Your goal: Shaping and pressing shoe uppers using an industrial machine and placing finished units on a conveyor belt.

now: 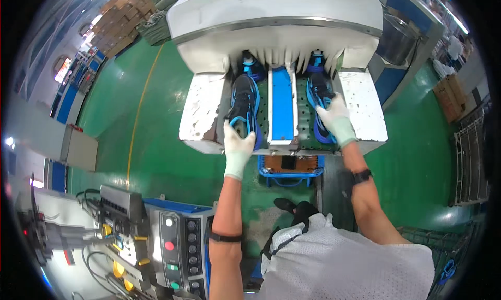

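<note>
Left-lane shoe [244, 93] and right-lane shoe [319, 86], both black with blue trim, lie before you in the green lanes [264, 112] of a white machine [276, 10], toes toward its hood. Starting at your left, cardboard boxes [121, 20] are stacked far off; nearer you stands a control panel [177, 248] with round buttons. Your gloved left hand [238, 143] grips the left-lane shoe at the heel, thumb on one side, fingers on the other. Ahead of its toe sits a rear left shoe [251, 69]. Between the lanes runs a blue strip [282, 107]. Your gloved right hand [336, 117] touches the right-lane shoe around its opening; whether it is closed on it, I cannot tell. Ahead sits a rear right shoe [315, 64]. Farther right, a carton [450, 99] stands on the floor [409, 159].
</note>
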Available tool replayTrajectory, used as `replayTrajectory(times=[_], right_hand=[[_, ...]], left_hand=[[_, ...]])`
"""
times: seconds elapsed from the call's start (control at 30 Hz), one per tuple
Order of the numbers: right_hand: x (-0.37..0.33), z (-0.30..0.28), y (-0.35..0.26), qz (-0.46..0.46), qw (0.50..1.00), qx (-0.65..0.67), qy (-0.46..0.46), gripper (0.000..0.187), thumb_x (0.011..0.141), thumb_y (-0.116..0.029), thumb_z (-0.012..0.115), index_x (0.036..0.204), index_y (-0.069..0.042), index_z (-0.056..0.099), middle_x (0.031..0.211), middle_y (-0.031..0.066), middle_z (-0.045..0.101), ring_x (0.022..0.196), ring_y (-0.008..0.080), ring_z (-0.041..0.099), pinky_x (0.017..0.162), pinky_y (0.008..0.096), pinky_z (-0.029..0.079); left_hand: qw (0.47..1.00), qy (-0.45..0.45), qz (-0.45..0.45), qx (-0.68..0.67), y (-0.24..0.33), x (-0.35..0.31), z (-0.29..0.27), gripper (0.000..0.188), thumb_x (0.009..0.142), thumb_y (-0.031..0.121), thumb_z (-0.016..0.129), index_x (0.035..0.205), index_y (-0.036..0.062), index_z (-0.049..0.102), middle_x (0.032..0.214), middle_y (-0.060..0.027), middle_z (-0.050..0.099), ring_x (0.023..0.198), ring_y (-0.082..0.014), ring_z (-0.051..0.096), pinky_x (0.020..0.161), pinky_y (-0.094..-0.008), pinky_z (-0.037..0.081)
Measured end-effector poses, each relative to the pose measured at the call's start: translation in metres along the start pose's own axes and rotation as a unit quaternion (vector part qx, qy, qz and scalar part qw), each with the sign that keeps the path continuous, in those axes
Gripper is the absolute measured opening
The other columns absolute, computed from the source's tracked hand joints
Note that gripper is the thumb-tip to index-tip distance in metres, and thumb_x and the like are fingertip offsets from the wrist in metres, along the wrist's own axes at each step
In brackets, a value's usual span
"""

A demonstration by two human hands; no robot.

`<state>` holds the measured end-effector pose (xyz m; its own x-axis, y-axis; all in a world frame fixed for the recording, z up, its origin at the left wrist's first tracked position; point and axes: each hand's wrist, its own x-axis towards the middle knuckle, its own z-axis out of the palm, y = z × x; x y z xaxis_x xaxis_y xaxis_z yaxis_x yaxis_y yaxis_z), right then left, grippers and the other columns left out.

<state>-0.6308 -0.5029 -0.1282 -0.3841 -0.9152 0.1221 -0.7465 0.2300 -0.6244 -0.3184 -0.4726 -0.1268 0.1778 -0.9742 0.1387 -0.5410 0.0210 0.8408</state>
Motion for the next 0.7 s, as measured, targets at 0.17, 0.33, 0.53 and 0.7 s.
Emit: replayTrajectory(times=[0.17,0.33,0.53,0.7], right_hand=[[0.077,0.011,-0.050,0.018,0.994,-0.017,-0.103,0.086,0.081,-0.045,0.074,0.142,0.006,0.042,0.132,0.0317,0.059,0.122,0.0445,0.059,0.103,0.0449,0.049],[0.109,-0.016,0.000,-0.190,0.962,0.005,-0.194,0.073,0.096,-0.046,0.060,0.154,-0.009,0.037,0.125,0.0287,0.064,0.119,0.0409,0.062,0.102,0.0411,0.047],[0.178,-0.029,0.010,-0.377,0.896,-0.078,-0.221,0.046,0.105,-0.036,0.053,0.142,-0.007,0.054,0.103,0.0188,0.071,0.089,0.0247,0.070,0.085,0.0359,0.055],[0.232,-0.034,0.017,-0.168,0.893,0.016,-0.417,0.051,0.102,-0.039,0.062,0.133,0.001,0.060,0.106,0.0082,0.069,0.090,0.0153,0.065,0.086,0.0324,0.054]], left_hand=[[0.995,0.001,-0.011,0.098,0.016,0.095,0.032,0.085,0.079,0.017,0.079,0.147,-0.0080,0.035,0.146,-0.0325,0.044,0.132,-0.0421,0.051,0.110,-0.0427,0.043],[0.992,0.044,0.105,-0.056,-0.016,0.055,0.016,0.084,0.087,0.020,0.076,0.151,-0.0083,0.029,0.150,-0.0317,0.040,0.141,-0.0404,0.042,0.116,-0.0427,0.036],[0.993,0.057,-0.057,-0.092,-0.095,-0.141,-0.054,0.072,0.094,-0.001,0.063,0.155,-0.0021,0.026,0.157,-0.0218,0.033,0.142,-0.0354,0.041,0.115,-0.0462,0.039],[0.939,0.184,-0.280,-0.079,-0.192,-0.351,-0.082,0.067,0.097,0.000,0.060,0.155,-0.0010,0.025,0.151,-0.0258,0.041,0.137,-0.0326,0.047,0.113,-0.0410,0.040]])
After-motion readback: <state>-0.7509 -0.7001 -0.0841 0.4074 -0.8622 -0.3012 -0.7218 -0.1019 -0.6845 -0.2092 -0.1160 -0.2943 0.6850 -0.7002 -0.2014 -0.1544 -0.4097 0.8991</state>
